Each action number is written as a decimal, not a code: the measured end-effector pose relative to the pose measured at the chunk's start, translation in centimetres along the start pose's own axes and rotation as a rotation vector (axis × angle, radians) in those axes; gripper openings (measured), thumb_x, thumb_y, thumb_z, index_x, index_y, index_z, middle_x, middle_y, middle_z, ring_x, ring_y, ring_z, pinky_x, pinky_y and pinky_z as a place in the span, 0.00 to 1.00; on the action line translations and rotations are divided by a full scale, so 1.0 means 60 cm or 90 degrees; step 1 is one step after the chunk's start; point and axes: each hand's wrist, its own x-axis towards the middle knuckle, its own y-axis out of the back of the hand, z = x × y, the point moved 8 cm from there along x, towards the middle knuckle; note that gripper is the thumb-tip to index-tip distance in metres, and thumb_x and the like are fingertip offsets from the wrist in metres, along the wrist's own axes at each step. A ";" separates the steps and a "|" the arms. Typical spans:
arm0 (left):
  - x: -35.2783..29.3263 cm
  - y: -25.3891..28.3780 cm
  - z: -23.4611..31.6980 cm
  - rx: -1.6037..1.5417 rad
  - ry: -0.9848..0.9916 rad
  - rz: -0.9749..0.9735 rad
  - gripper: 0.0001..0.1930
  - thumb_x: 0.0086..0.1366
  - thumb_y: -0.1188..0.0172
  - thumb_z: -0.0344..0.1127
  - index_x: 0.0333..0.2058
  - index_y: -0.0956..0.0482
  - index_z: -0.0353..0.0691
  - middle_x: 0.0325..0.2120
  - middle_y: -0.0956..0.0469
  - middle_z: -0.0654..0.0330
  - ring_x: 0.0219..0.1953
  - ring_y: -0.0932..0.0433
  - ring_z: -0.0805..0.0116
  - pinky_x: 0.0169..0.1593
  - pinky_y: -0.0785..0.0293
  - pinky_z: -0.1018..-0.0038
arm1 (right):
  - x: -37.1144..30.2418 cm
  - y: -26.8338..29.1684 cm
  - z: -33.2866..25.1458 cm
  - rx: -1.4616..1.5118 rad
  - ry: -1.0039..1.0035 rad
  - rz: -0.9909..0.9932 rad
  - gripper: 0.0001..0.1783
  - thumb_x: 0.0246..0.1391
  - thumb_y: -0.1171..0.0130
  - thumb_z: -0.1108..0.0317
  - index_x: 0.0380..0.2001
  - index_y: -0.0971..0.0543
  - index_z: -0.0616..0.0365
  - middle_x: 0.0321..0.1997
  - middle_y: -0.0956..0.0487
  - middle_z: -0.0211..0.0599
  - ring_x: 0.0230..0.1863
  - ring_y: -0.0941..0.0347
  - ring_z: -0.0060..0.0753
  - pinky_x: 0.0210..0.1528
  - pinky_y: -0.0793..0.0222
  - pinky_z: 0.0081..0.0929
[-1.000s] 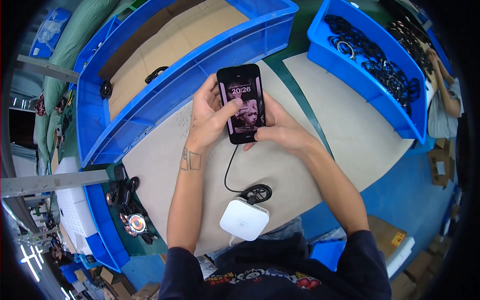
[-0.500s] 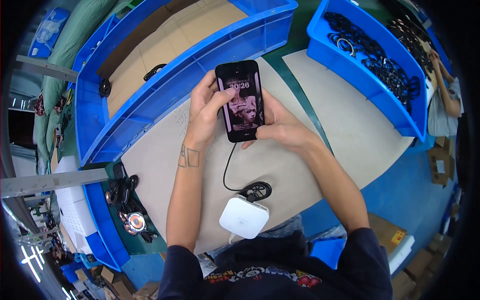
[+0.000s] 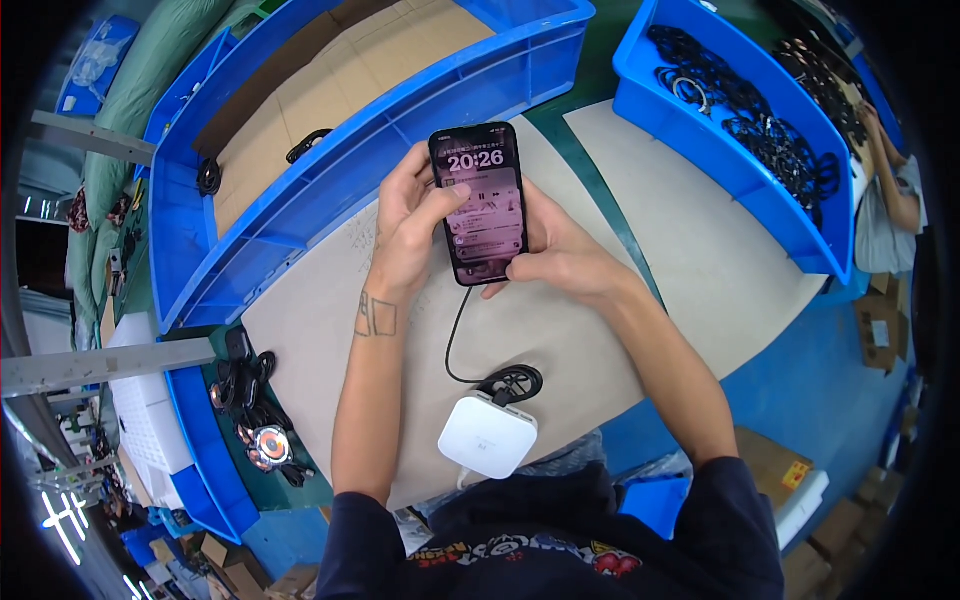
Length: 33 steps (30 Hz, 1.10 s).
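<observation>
A black smartphone [image 3: 488, 222] is held upright over the middle of the work surface by both my hands, its lit screen facing me. My left hand [image 3: 405, 222] wraps its left edge, with the thumb lying over the screen. Along the right edge my right hand [image 3: 568, 252] grips it, fingers behind and thumb at the lower corner. A thin black cable [image 3: 452, 345] runs from below the phone to a coil [image 3: 520, 380]. That coil lies against a rounded white box [image 3: 487, 436] with ports, which has a pale cord at its near side.
A large blue bin [image 3: 400, 150] with cardboard inside stands at the back left. Another blue bin [image 3: 740, 165] at the right holds many black cables. Black cables and a round coppery coil [image 3: 270, 446] lie at the left. Another person's arm [image 3: 890, 180] shows at the far right.
The phone's screen has gone from a portrait picture to a pinkish lock screen with a large clock, media controls and stacked notices. Both hands have barely moved.
</observation>
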 end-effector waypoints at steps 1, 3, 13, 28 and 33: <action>0.000 0.000 0.000 -0.003 -0.001 -0.001 0.19 0.61 0.41 0.27 0.52 0.24 0.33 0.43 0.19 0.53 0.43 0.24 0.68 0.53 0.28 0.74 | 0.000 0.000 -0.001 0.002 0.003 0.000 0.55 0.39 0.47 0.88 0.75 0.47 0.55 0.62 0.24 0.50 0.51 0.19 0.48 0.39 0.12 0.43; 0.000 0.000 -0.001 0.004 -0.005 0.009 0.21 0.60 0.40 0.27 0.53 0.25 0.34 0.43 0.19 0.53 0.43 0.23 0.67 0.52 0.28 0.74 | -0.001 0.000 -0.001 0.001 -0.001 0.001 0.55 0.39 0.47 0.88 0.76 0.47 0.55 0.62 0.24 0.50 0.52 0.20 0.48 0.41 0.13 0.43; 0.006 -0.063 0.009 0.235 -0.047 0.114 0.40 0.49 0.28 0.30 0.62 0.35 0.40 0.41 0.19 0.51 0.42 0.19 0.61 0.49 0.22 0.69 | -0.031 -0.002 -0.003 0.013 0.060 -0.003 0.55 0.39 0.49 0.87 0.76 0.49 0.55 0.66 0.29 0.50 0.62 0.26 0.46 0.55 0.19 0.39; -0.004 -0.107 -0.019 0.703 -0.024 -0.213 0.48 0.46 0.26 0.40 0.67 0.38 0.42 0.49 0.22 0.47 0.49 0.21 0.46 0.59 0.26 0.55 | -0.247 0.052 -0.024 -0.194 0.031 0.261 0.52 0.38 0.53 0.84 0.75 0.40 0.57 0.55 0.19 0.52 0.52 0.19 0.46 0.53 0.19 0.33; -0.089 -0.039 0.013 0.648 -0.027 -0.174 0.42 0.58 0.31 0.43 0.69 0.38 0.37 0.62 0.29 0.46 0.63 0.30 0.49 0.68 0.35 0.57 | -0.355 0.034 -0.019 -0.318 0.029 0.337 0.44 0.40 0.54 0.85 0.68 0.31 0.61 0.51 0.18 0.48 0.46 0.19 0.39 0.47 0.21 0.27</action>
